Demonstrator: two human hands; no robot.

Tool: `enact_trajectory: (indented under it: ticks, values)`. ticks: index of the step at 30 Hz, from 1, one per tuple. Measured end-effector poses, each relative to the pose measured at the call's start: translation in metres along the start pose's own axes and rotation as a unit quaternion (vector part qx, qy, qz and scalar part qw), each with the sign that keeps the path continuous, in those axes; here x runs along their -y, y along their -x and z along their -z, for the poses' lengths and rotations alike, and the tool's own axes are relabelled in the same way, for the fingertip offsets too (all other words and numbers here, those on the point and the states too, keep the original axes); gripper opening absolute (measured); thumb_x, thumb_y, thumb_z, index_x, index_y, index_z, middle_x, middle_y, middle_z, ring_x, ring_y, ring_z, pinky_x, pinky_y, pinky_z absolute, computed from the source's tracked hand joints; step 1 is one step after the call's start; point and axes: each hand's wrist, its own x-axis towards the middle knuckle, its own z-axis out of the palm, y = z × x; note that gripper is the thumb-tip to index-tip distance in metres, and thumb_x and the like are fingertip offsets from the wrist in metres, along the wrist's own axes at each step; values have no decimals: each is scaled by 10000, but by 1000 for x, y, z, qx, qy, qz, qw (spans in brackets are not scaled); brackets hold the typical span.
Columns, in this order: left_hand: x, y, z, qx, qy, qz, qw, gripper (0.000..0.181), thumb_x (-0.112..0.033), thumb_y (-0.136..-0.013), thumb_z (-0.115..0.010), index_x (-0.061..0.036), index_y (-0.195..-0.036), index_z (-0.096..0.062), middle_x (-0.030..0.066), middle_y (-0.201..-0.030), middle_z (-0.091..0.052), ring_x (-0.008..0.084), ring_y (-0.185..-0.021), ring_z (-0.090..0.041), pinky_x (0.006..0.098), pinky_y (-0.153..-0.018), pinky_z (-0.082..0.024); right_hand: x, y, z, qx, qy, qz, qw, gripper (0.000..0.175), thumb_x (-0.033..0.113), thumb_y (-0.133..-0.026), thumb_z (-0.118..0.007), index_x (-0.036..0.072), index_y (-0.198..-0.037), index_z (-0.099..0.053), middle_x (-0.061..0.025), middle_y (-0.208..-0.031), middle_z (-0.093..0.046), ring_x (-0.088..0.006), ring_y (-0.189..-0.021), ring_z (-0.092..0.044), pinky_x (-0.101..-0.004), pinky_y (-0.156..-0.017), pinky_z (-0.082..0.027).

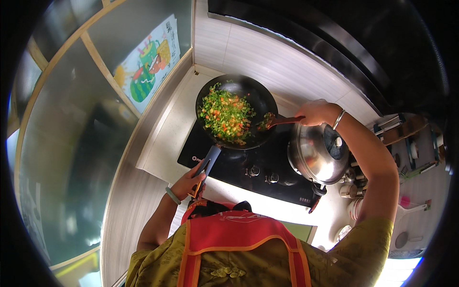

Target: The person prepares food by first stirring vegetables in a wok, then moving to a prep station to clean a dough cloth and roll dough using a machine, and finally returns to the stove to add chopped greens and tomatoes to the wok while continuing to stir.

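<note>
A dark wok [263,91] sits over the left side of the black gas hob [235,161]. Chopped green and orange vegetables [227,116] are heaped in its left half. My left hand [190,183] grips the wok's blue-grey handle [211,159], close in front of my body. With my right hand [315,113] I hold a reddish-brown spatula [285,121] from the right. Its blade is inside the wok near the right wall, with some vegetable pieces on it. The burner under the wok is hidden.
Right of the wok, below my right forearm, stands a lidded stainless-steel pot [312,154]. Two control knobs [263,174] are on the hob's front. A dark range hood [322,39] overhangs the back. Jars [348,190] and utensils crowd the right counter; a glass partition [82,143] borders the left.
</note>
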Motion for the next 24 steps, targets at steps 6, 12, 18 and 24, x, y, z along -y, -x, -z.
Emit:
enact_trajectory:
  ticks: [6,12,18,24]
  values:
    - [3,-2,5,5,14,5,1000,641,-248,-889,-543,-251,-1415,-176,33,-705,-512,113,-607,-558,260,-516,-492,7,9,-15,-67,35,49,996,259,297,-838,-515,128,-994,-634,-76,-826,-648,-274,-845,-605,-401,-703,-474]
    - [0,1,7,20,35,14,999,670,-250,-891,-537,-247,-1421,-128,48,-691,-514,132,-560,-554,283,-499,-496,76,2,-58,-57,-185,85,977,309,334,-891,-441,85,-1026,-564,-161,-891,-617,-341,-837,-600,-445,-701,-471]
    - [-10,-4,2,32,-21,20,999,651,-226,-909,-486,-234,-1426,-89,63,-666,-523,147,-519,-540,293,-493,-484,99,-42,-77,11,-631,-37,775,320,312,-911,-458,149,-1178,-529,-16,-589,-456,-94,-384,-380,-237,-326,-315]
    - [-10,0,12,50,-4,5,999,650,-223,-911,-483,-219,-1426,-85,56,-681,-522,145,-525,-540,285,-496,-482,86,-29,-19,-28,-542,-86,835,273,296,-924,-420,166,-1127,-550,-31,-597,-499,-130,-410,-443,-266,-344,-343]
